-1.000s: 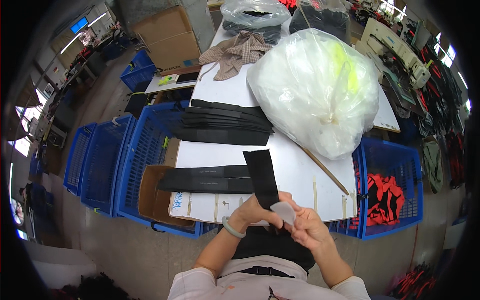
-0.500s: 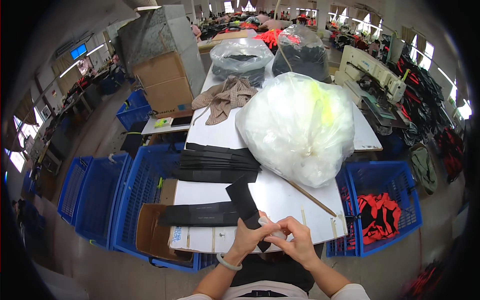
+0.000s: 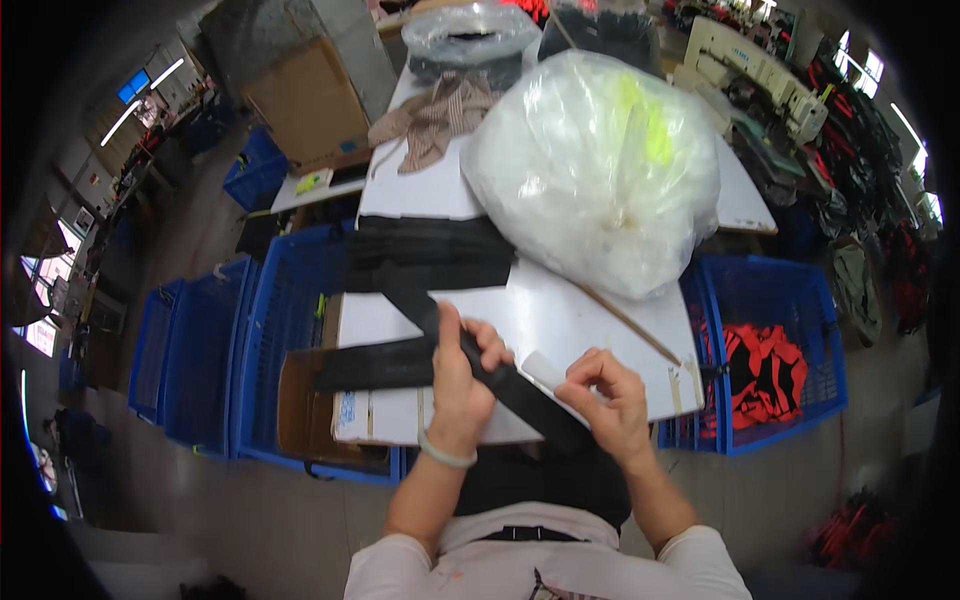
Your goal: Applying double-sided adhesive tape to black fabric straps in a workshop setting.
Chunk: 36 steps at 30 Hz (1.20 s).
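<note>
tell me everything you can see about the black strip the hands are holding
The black strip is a long, flat, matte band, fabric by the look of it. It runs slantwise from the stack of black pieces on the white table down toward the person. The left hand grips it at mid-length; the right hand, pinching a small white piece, touches its lower part.

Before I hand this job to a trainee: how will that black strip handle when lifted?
Probably floppy: the black strip bends across the left hand. Likely light, since the right hand merely pinches near it. Flat, so unlikely to roll.
</note>
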Available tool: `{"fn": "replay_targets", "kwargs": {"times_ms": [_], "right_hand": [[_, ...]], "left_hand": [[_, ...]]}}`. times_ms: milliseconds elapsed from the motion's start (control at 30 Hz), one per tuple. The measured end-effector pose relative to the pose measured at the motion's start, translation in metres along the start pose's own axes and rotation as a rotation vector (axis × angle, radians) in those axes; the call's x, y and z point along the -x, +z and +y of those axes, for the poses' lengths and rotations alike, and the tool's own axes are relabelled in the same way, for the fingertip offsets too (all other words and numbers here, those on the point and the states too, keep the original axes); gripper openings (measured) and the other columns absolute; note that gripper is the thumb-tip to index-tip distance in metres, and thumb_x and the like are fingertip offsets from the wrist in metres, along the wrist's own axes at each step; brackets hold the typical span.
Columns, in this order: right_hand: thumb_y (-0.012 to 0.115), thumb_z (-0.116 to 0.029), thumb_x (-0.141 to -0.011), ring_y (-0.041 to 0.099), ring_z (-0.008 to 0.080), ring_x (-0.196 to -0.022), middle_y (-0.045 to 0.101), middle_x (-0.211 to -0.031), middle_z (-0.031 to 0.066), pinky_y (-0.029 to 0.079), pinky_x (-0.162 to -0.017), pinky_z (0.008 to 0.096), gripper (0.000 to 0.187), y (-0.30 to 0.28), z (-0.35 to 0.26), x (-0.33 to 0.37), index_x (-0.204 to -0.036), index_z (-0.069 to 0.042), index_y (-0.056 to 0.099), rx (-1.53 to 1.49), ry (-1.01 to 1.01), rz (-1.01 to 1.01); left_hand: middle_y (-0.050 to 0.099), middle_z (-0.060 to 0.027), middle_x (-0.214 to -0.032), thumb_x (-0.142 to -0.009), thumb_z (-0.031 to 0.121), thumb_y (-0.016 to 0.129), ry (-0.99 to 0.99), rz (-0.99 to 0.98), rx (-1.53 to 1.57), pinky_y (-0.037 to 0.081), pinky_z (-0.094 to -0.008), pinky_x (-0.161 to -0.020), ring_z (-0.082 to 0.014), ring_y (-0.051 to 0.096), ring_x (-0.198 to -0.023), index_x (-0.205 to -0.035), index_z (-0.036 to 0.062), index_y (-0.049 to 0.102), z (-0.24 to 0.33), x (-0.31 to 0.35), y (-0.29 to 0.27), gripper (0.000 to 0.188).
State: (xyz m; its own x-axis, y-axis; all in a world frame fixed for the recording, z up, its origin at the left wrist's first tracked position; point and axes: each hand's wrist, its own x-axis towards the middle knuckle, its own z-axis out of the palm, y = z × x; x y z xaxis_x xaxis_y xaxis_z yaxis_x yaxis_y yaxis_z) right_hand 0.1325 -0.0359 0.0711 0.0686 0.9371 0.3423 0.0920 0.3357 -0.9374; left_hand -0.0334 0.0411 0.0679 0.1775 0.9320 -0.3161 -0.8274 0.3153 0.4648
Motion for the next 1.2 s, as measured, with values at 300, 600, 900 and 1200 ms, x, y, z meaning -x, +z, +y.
{"fn": "replay_targets", "kwargs": {"times_ms": [300, 600, 900, 1200], "right_hand": [[0.075, -0.013, -0.079, 0.057, 0.0245, -0.056, 0.058, -0.066, 0.0088, 0.042, -0.051, 0.0334, 0.023, 0.003, -0.007, -0.010, -0.073, -0.002, 0.055, 0.361, -0.083, -0.235], [0.075, -0.012, -0.076, 0.053, 0.0277, -0.057, 0.053, -0.065, 0.0085, 0.041, -0.051, 0.0368, 0.026, 0.001, -0.009, -0.012, -0.072, -0.004, 0.051, 0.361, -0.256, -0.372], [0.076, -0.008, -0.073, 0.052, 0.0247, -0.052, 0.051, -0.061, 0.0074, 0.039, -0.047, 0.0341, 0.023, 0.021, -0.006, -0.005, -0.072, -0.003, 0.053, 0.631, -0.399, -0.124], [0.076, -0.005, -0.074, 0.057, 0.0211, -0.059, 0.059, -0.081, 0.0096, 0.045, -0.053, 0.0311, 0.020, 0.001, -0.017, -0.002, -0.079, -0.001, 0.057, 0.436, -0.175, -0.271]], "left_hand": [[0.042, 0.0007, -0.060, -0.083, 0.055, 0.069, -0.111, 0.054, 0.230, 0.038, -0.0234, -0.046, -0.0079, 0.036, -0.042, -0.069, 0.0111, 0.050, 0.000, 0.000, -0.005, 0.049], [0.043, 0.0000, -0.064, -0.084, 0.058, 0.066, -0.120, -0.003, 0.205, 0.040, -0.0259, -0.049, -0.0114, 0.041, -0.052, -0.069, 0.0129, 0.049, -0.005, 0.009, -0.010, 0.050], [0.043, -0.0012, -0.068, -0.088, 0.055, 0.062, -0.008, -0.044, 0.147, 0.038, -0.0256, -0.048, -0.0134, 0.042, -0.058, -0.071, 0.0121, 0.050, -0.018, 0.012, -0.005, 0.047], [0.044, -0.0017, -0.068, -0.088, 0.055, 0.061, 0.024, -0.113, 0.288, 0.037, -0.0253, -0.049, -0.0137, 0.042, -0.057, -0.072, 0.0103, 0.052, -0.007, 0.004, -0.018, 0.049]]}}
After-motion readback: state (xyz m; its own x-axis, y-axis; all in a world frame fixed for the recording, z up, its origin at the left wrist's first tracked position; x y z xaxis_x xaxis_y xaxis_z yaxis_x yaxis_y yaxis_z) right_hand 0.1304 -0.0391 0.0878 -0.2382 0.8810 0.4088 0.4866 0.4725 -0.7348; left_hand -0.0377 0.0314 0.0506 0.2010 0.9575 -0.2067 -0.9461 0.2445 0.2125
